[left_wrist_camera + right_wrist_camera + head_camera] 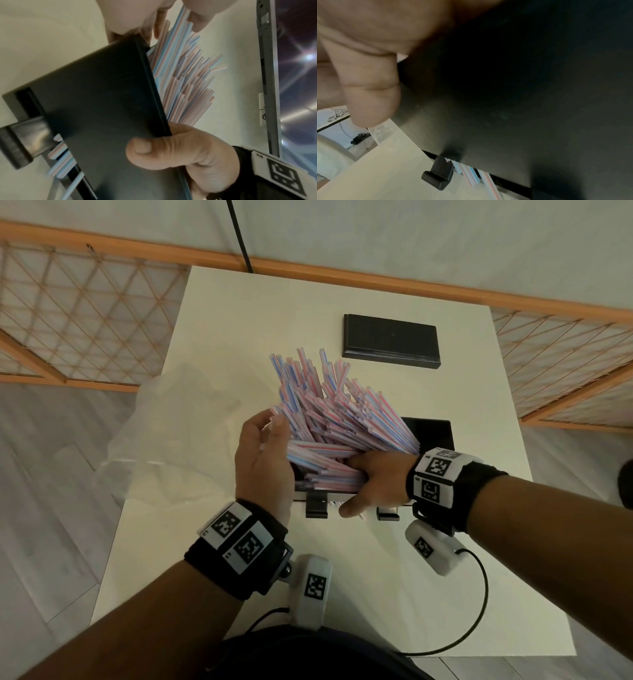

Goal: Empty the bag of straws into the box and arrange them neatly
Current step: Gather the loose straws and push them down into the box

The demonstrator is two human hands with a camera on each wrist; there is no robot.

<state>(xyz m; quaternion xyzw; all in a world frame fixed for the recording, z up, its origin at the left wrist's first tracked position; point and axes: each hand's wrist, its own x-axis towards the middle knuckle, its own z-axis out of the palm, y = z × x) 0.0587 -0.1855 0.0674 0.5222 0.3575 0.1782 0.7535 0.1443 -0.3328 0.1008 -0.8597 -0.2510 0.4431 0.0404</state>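
Head: straws (pixel 329 419) fanned out of black box (pixel 432 430) mid-desk (pixel 219 313), R hand (pixel 373 481) gripping bundle + box, L hand (pixel 265 457) fingers spread vs straws, bag (pixel 164 433) at L edge | L wrist: R thumb (pixel 154 152) on box (pixel 96 102) | R wrist: fingers (pixel 368 88) curled on box (pixel 522 94), straws (pixel 471 174) poke below

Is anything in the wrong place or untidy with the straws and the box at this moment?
Yes. The straws fan out unevenly above the black box, not lying neatly inside. A few straw ends poke out through the slot at its lower edge. The empty plastic bag lies crumpled on the table's left side.
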